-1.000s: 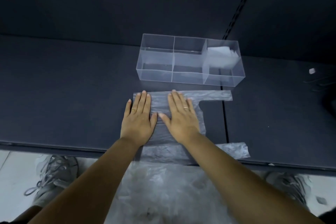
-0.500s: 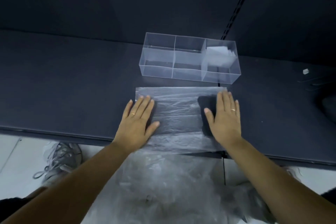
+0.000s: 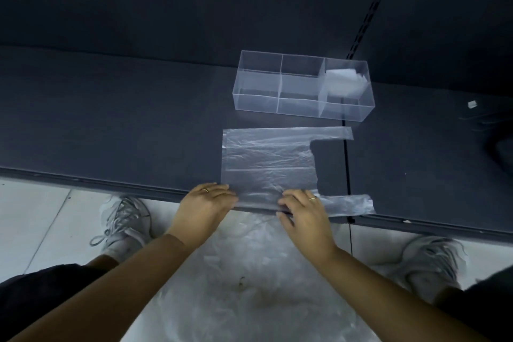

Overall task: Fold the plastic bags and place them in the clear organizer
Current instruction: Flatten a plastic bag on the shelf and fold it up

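Note:
A clear plastic bag [image 3: 270, 155] lies flat on the dark table [image 3: 111, 125], its two handles pointing right. My left hand [image 3: 206, 205] and my right hand [image 3: 304, 209] are at the bag's near edge by the table's front edge, fingers curled onto the plastic. Beyond the bag stands the clear organizer [image 3: 277, 108] with three compartments in a row. A folded white bag [image 3: 344, 82] sits in its right compartment; the other two hold nothing.
A heap of loose clear bags [image 3: 249, 286] lies on the floor between my grey shoes [image 3: 125, 225]. A small white scrap [image 3: 471, 104] sits at the table's far right. A dark wall rises behind the organizer.
Both hands slid back from the middle of the bag to its near edge. The bag now lies spread flat with both handles showing.

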{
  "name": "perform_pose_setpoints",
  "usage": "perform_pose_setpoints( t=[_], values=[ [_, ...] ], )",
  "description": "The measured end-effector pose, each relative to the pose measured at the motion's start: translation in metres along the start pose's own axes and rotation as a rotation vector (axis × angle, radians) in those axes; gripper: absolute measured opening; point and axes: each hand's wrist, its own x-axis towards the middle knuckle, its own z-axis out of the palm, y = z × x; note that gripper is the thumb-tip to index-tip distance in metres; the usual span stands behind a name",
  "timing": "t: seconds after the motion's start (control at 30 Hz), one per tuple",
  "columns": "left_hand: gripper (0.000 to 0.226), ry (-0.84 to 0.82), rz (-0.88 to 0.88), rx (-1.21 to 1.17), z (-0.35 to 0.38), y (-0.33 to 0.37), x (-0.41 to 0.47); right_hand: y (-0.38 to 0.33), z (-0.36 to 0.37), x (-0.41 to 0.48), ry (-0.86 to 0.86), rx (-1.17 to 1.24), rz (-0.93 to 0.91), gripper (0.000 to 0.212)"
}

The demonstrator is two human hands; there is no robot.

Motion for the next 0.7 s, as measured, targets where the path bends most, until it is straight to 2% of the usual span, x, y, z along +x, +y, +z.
perform_pose_setpoints(
  t=[0.1, 0.17, 0.27, 0.37, 0.53, 0.7],
  values=[
    [0.023, -0.110, -0.264, -0.208, -0.018, -0.009, 0.009, 0.024, -0.026, -0.001, -0.026, 0.003, 0.035, 0.009],
    [0.010, -0.204, -0.456, -0.411, -0.029, -0.017, 0.018, 0.042, -0.048, 0.005, -0.114, 0.050, 0.179, 0.005],
    [0.012, -0.304, -0.624, -0.687, -0.043, -0.032, 0.030, 0.072, -0.087, 0.018, -0.260, 0.274, 0.435, 0.006],
    [0.001, -0.322, -0.765, -0.792, -0.053, -0.047, 0.041, 0.093, -0.120, 0.028, -0.306, 0.412, 0.491, 0.011],
    [0.008, -0.217, -0.926, -0.952, -0.052, -0.066, 0.067, 0.109, -0.131, 0.053, -0.175, 0.633, 0.590, 0.013],
    [0.005, -0.093, -1.066, -0.892, -0.024, -0.085, 0.091, 0.126, -0.103, 0.093, 0.082, 0.678, 0.765, 0.011]
  ],
)
